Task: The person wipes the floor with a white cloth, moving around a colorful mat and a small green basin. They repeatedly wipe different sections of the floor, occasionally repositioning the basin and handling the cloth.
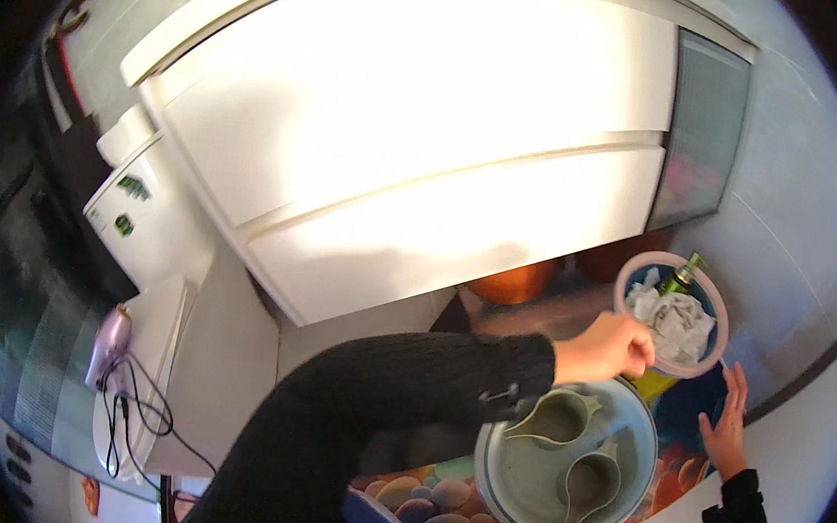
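Observation:
My left hand (603,351) hangs over the far rim of a round pale grey-blue tub (639,480), its fingers curled closed. Whatever they may hold is hidden. In the tub are two drop-shaped, cup-like pieces, one farther back (563,417) and one nearer (593,484). Just beyond the hand stands a pink-rimmed waste bin (719,320), with crumpled white tissue (674,324) and a green bottle or tube (681,274) in it. My right hand (728,428) is to the right of the tub, fingers apart, beside a dark blue object (684,412).
A white drawer cabinet (459,245) spans the far side. At left, a hair dryer (110,345) with a black cord lies on a white toilet (184,371). A pebble-patterned mat (429,503) lies under the tub. An orange-brown rounded object (513,284) sits below the cabinet.

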Tool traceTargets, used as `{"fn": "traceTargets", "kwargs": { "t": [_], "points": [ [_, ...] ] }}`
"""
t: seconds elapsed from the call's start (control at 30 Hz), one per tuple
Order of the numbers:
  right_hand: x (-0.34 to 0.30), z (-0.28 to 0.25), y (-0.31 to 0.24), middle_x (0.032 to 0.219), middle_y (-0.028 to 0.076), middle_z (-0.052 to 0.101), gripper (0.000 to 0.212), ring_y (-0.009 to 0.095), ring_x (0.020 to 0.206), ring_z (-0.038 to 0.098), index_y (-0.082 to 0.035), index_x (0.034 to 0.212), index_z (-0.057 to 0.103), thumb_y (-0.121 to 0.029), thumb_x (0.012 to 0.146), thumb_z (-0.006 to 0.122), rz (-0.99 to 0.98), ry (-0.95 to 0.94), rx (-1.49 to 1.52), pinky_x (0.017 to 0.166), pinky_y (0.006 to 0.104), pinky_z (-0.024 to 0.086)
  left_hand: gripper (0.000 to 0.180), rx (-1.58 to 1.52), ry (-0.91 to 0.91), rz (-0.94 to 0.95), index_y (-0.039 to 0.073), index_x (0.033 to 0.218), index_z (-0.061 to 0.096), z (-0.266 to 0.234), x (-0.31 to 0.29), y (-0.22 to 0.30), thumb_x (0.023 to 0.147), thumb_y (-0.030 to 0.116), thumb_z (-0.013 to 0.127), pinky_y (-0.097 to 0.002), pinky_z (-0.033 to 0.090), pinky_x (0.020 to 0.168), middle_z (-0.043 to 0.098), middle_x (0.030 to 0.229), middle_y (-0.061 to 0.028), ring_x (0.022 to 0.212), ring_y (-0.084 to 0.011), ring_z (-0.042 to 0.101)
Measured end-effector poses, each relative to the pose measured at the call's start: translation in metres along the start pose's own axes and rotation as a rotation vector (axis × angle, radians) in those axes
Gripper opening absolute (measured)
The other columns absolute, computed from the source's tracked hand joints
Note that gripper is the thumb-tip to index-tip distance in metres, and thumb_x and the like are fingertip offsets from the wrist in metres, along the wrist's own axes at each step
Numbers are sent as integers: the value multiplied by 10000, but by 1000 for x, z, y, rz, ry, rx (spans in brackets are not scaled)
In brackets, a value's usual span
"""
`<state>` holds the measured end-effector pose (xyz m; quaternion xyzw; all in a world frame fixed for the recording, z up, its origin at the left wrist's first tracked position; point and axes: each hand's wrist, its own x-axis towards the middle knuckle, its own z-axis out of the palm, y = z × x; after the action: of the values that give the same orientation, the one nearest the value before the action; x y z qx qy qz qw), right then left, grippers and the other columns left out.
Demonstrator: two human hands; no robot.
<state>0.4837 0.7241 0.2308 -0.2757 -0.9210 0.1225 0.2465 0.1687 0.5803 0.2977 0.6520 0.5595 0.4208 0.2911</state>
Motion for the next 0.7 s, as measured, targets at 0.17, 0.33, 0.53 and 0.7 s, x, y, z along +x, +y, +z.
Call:
{"fn": "traceTargets", "kwargs": {
  "t": [0.17,0.33,0.53,0.7],
  "points": [
    [-68,62,32,1561,233,144,896,441,1402,260,-79,1490,242,31,722,690,162,-141,76,1144,486,286,81,165,315,220,7,775,674,14,88,-37,788,70,724,-344,522,644,680,770,-153,721,-260,686],
    [-124,157,76,1516,237,207,816,437,1349,322,-56,1457,286,-162,779,728,51,-492,-88,1139,472,283,328,493,47,21,60,1156,605,11,109,-46,843,92,697,-372,472,888,551,1191,-249,1139,-344,552],
    [-140,182,122,1410,159,400,616,319,1275,442,-83,1418,385,-391,909,544,386,-389,338,1080,419,368,596,437,-93,9,101,1457,406,-18,58,-29,913,188,633,-442,468,1003,459,1428,-245,1186,-364,588],
    [-118,147,103,1356,98,523,619,231,1195,543,-100,1411,428,-563,1002,389,910,-690,1164,1006,395,455,320,407,191,46,50,1260,601,-65,-70,-42,944,45,552,-291,544,694,725,878,-96,785,-167,709]
  ]
}}
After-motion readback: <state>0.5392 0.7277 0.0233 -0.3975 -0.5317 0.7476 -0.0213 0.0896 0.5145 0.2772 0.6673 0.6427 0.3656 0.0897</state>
